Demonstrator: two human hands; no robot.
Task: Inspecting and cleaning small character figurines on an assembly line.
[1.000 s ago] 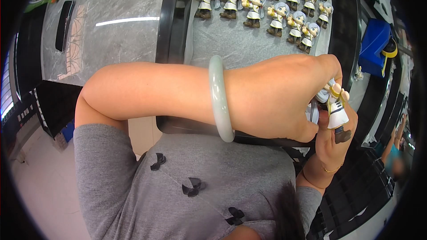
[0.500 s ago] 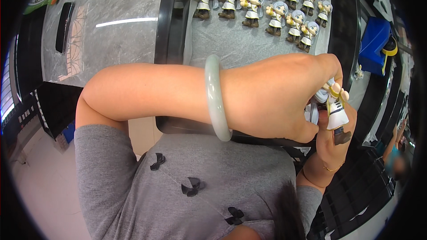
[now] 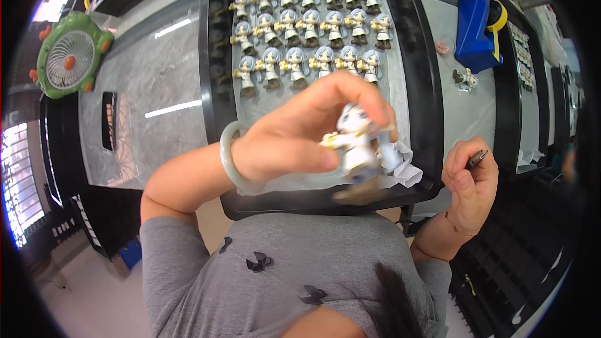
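My left hand point(image 3: 300, 128), with a pale bangle at its wrist, is closed on a figurine point(image 3: 358, 147) over the near part of a black tray point(image 3: 294, 203). The figurine has pale hair, a white outfit and brown boots; it is somewhat blurred, and its boots point toward me. Rows of similar figurines point(image 3: 294, 66) lie in the tray beyond my left hand. Off the tray's right side, my right hand point(image 3: 466, 178) is curled round a slim dark tool point(image 3: 477, 158). Only the tool's end shows, so its exact kind is unclear.
A blue tape dispenser point(image 3: 474, 31) stands at the right, with a loose small figurine point(image 3: 465, 79) near it. Farther right, another tray point(image 3: 529, 112) holds more figurines. On the left are a green fan point(image 3: 72, 56) and a phone point(image 3: 109, 122). Crumpled white paper point(image 3: 408, 174) lies at the tray's near right corner.
My hands, close together before, are now apart. The figurine has moved left with my left hand. My right hand now shows at the right with the dark tool, and the view takes in more tray.
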